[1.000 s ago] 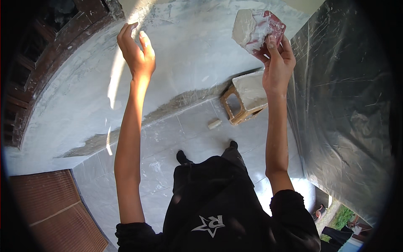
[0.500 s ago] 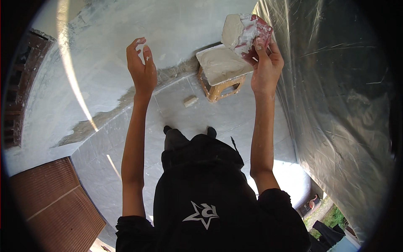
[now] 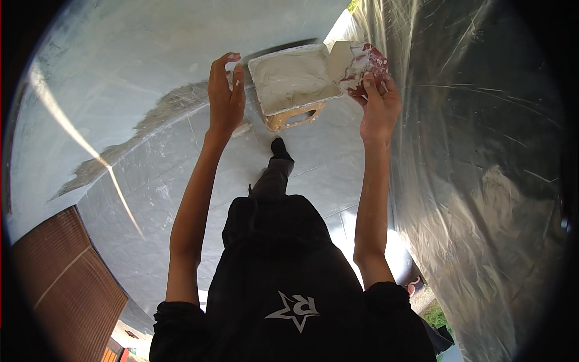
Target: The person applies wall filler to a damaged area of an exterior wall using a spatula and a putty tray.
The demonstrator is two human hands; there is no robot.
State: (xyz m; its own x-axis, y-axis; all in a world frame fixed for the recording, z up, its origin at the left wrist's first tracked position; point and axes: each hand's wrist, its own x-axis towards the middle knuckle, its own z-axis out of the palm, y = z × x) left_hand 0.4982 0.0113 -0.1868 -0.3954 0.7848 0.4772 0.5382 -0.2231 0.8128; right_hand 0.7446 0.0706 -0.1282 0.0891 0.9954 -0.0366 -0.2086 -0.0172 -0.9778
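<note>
As the tray [image 3: 304, 107] has shifted in view to 12 o'clock, btwn hands, off-white paste [image 3: 292, 77] inside seems within reach. R hand [image 3: 380, 113] (2 o'clock) pinches scraper [image 3: 358, 62], thumb vs. fingers, by tray's 3-o'clock rim; L hand [image 3: 226, 105] (11 o'clock) empty, fingers curled, thumb apart. Tray stands on stool [image 3: 277, 123].

between the bare left hand [image 3: 226, 105] and the bare right hand [image 3: 380, 114], open air gives passage to the near side of the pale-rimmed rectangular tray [image 3: 301, 106] holding creamy off-white paste [image 3: 292, 73]. the flat, paste-smeared red scraper [image 3: 379, 63] in the right hand covers part of the tray's right edge. below, the tan stool [image 3: 278, 120] blocks passage. the wrinkled translucent plastic sheet [image 3: 470, 133] bounds the right, the pale grey-white wall [image 3: 139, 54] the left.
</note>
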